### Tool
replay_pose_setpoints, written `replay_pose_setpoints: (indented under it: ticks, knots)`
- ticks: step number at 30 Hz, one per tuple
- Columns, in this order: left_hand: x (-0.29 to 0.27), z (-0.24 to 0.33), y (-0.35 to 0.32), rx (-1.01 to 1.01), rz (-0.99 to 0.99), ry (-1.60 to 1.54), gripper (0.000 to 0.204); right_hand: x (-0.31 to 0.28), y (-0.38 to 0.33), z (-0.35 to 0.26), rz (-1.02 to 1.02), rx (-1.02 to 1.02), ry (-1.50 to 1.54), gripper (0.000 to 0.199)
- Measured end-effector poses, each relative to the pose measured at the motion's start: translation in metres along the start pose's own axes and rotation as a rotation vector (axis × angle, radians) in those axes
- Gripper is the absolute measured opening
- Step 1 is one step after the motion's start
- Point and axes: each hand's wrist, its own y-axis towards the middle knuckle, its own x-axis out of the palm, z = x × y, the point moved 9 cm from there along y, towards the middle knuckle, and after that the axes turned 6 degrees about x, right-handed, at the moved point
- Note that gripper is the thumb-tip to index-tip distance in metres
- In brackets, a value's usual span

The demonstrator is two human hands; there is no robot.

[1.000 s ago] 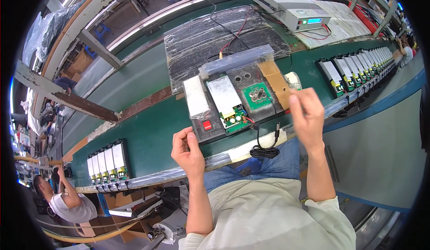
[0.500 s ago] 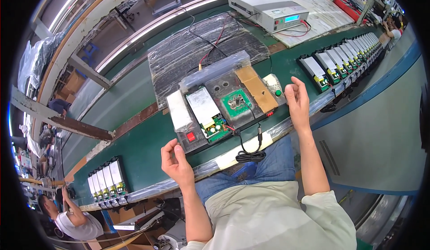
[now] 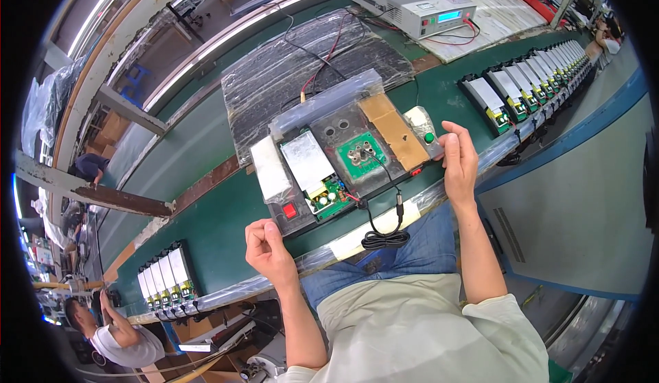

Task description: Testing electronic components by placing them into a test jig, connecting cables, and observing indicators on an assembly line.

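A dark test fixture point(image 3: 343, 123) lies on the green bench. In its left bay sits a power supply board with a flat metal plate point(image 3: 306, 160); the board's green end faces me. Its black cable point(image 3: 384, 239) hangs coiled at the bench edge, and its plug is among the round sockets of a green socket board point(image 3: 362, 155). My left hand point(image 3: 272, 252) is closed, fingers curled with nothing visible inside, beside the fixture's near left corner and red switch point(image 3: 290, 210). Loosely bent, fingers partly apart, my right hand point(image 3: 460, 167) is by the green button point(image 3: 429, 138); contact is unclear.
A grey tester with a lit display point(image 3: 429, 16) stands at the back, its leads running to the fixture. Rows of similar boards line the bench at right point(image 3: 525, 84) and left point(image 3: 167, 272). A co-worker point(image 3: 117, 331) is at lower left; another person point(image 3: 607, 36) is far right.
My right hand has come slightly lower and nearer the green button box, its fingers more bent. The left hand stays closed at the corner. The view has shifted slightly.
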Motion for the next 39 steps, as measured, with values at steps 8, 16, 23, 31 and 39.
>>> replay_pose_setpoints:
  ticks: [8,16,23,31,39]
  knots:
    - [0.006,0.003,0.001,-0.098,0.05,-0.049,0.009,0.001,0.004,0.004,-0.008,0.013,0.013,0.04]
    - [0.006,0.006,0.001,-0.099,0.04,-0.022,0.016,0.001,0.0,0.007,-0.023,0.024,0.015,0.042]
    - [0.009,0.016,-0.001,-0.017,0.016,0.076,0.029,-0.006,0.002,0.012,0.016,0.013,0.026,0.042]
    - [0.015,0.025,-0.001,0.063,-0.076,0.053,0.045,-0.016,-0.02,0.008,0.13,-0.073,-0.133,0.036]
    - [0.025,0.042,-0.001,0.167,-0.177,0.207,0.049,-0.013,-0.02,0.008,0.13,-0.113,-0.162,0.037]
